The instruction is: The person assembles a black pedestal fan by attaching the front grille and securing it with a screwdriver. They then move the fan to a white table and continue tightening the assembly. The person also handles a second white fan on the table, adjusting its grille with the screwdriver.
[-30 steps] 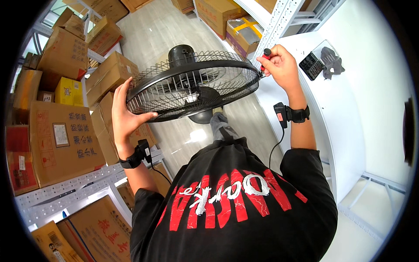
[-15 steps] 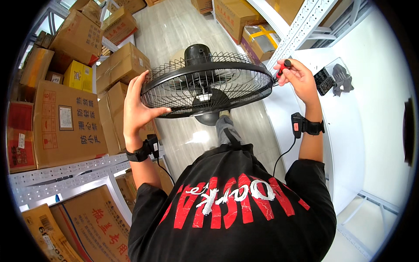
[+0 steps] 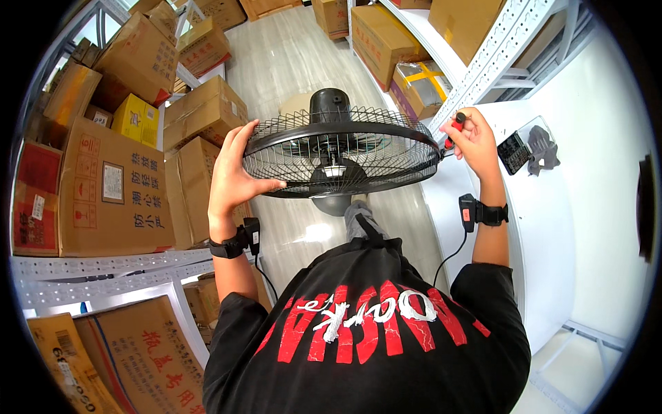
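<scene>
A black fan (image 3: 341, 129) with a round wire cage stands in front of me, its motor housing on the far side and the blades inside the cage. My left hand (image 3: 233, 169) grips the left edge of the cage, thumb on the near side and fingers round the far side. At the cage's right edge, my right hand (image 3: 476, 141) holds a red and black screwdriver (image 3: 458, 125) between thumb and fingers. Its shaft points down and left toward the dark rim; whether the tip touches a screw is too small to tell.
Cardboard boxes (image 3: 103, 186) fill the shelves on my left, one small yellow box (image 3: 136, 119) among them. To the right, a white tabletop (image 3: 534, 221) bears a black tray of small parts (image 3: 514, 152) and a grey cloth-like thing (image 3: 543, 150). More boxes (image 3: 386, 41) sit on a far rack.
The fan and both hands sit slightly lower and further right in the picture, as does much of the background. The left-hand grip and the screwdriver hold look the same.
</scene>
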The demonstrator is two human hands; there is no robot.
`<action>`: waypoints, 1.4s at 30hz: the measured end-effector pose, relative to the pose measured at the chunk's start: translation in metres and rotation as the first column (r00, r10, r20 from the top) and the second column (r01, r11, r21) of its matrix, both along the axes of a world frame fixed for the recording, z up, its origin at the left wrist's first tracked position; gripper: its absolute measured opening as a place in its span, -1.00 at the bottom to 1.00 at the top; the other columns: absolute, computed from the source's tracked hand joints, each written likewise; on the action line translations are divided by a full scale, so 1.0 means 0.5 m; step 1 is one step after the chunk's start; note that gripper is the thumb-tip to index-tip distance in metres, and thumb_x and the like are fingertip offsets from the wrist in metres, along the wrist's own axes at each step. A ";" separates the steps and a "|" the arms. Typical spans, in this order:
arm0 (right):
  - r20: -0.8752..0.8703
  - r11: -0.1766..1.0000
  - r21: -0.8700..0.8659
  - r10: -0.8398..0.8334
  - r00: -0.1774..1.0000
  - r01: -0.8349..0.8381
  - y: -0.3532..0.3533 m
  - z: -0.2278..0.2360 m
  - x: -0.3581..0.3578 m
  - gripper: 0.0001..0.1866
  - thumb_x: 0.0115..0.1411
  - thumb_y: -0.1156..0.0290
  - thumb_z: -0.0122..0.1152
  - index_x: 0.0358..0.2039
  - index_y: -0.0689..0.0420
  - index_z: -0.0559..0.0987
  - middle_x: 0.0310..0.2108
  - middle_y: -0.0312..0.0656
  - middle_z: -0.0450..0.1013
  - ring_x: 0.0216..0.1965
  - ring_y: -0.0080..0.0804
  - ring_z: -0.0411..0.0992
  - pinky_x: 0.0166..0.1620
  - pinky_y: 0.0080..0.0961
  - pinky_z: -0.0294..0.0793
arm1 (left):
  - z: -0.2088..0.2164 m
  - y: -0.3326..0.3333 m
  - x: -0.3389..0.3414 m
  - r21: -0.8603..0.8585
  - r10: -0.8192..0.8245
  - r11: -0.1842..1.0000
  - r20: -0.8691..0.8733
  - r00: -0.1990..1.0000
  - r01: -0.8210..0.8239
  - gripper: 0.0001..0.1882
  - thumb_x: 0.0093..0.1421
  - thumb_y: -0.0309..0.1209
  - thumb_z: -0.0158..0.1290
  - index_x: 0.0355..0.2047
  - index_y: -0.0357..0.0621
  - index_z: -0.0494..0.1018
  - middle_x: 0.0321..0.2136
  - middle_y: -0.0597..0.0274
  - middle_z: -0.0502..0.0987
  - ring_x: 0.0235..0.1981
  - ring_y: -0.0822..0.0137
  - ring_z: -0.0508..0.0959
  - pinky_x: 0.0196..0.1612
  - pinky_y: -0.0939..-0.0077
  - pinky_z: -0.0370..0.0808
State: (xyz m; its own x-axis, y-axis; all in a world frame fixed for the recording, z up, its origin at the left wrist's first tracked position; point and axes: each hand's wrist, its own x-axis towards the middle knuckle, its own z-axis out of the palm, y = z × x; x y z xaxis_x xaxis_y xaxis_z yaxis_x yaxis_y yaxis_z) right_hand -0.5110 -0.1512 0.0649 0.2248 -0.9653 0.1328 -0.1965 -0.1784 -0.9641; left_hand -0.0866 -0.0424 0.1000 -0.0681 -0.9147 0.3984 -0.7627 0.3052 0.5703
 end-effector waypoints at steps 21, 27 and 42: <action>0.084 0.999 -0.036 -0.013 0.996 0.016 -0.020 -0.007 0.015 -0.67 0.17 0.57 0.22 -0.07 0.22 0.38 -0.44 -0.23 0.40 -0.65 -0.70 0.33 -0.64 -0.77 0.30 | 0.001 -0.008 0.004 0.034 0.002 0.999 -0.009 1.000 -0.002 0.11 -0.57 -0.33 0.47 0.14 -0.22 0.30 0.00 0.07 0.39 0.05 0.11 0.43 0.13 0.30 0.36; 0.104 0.995 -0.060 0.088 0.991 -0.082 -0.015 -0.018 -0.013 -0.73 0.30 0.48 0.05 -0.01 0.29 0.47 -0.36 -0.19 0.47 -0.58 -0.65 0.37 -0.44 -0.67 0.45 | -0.005 -0.002 0.006 -0.021 0.020 1.000 -0.025 0.999 -0.020 0.07 -0.56 -0.35 0.48 0.12 -0.17 0.33 0.00 0.04 0.41 0.02 0.06 0.46 0.07 0.29 0.43; 0.070 0.995 -0.038 0.097 0.993 -0.095 -0.008 0.010 0.014 -0.71 0.19 0.58 0.16 -0.08 0.24 0.38 -0.27 -0.17 0.48 -0.51 -0.65 0.41 -0.49 -0.74 0.42 | -0.001 -0.001 0.019 -0.030 -0.013 0.999 0.003 1.000 0.013 0.05 -0.53 -0.32 0.47 0.12 -0.15 0.33 -0.04 0.06 0.42 0.02 0.03 0.45 0.07 0.26 0.42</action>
State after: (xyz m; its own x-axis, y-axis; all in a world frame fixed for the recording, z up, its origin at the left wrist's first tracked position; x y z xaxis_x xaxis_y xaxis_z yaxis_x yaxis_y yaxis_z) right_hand -0.5037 -0.1551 0.0701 0.3047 -0.9342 0.1853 -0.1073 -0.2270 -0.9680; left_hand -0.0771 -0.0429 0.0993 -0.0807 -0.9013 0.4256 -0.7602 0.3318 0.5586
